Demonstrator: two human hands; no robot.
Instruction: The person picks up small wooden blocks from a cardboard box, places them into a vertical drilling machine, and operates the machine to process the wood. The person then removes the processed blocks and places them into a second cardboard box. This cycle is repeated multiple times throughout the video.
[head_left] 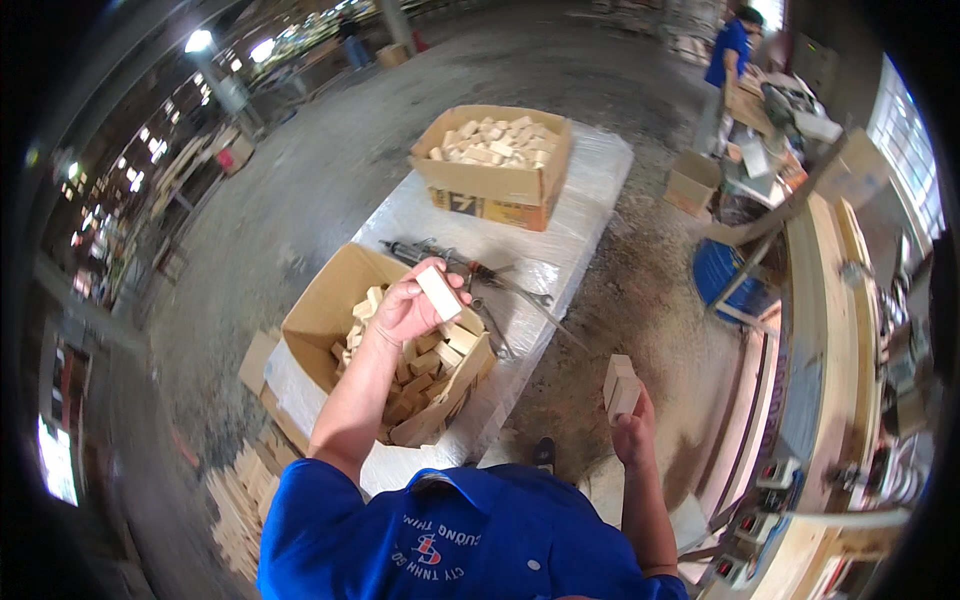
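Above the near cardboard box [303, 312], my left hand [404, 310] is closed round a small pale wooden block [438, 293]. Loose wooden blocks [425, 375] lie heaped inside that box, partly covered by my left forearm. Off to the right, over the floor, my right hand [632, 430] grips wooden blocks [621, 388], which look like two or more pressed together. Some of their lower part is hidden by my fingers.
Both boxes stand on a plastic-wrapped platform [594, 185]; the far cardboard box [490, 180] is full of blocks. Between them lie a power tool [425, 252] and wrenches [535, 298]. At right are a workbench [818, 400], a blue drum [728, 277] and, farther back, a person [730, 55].
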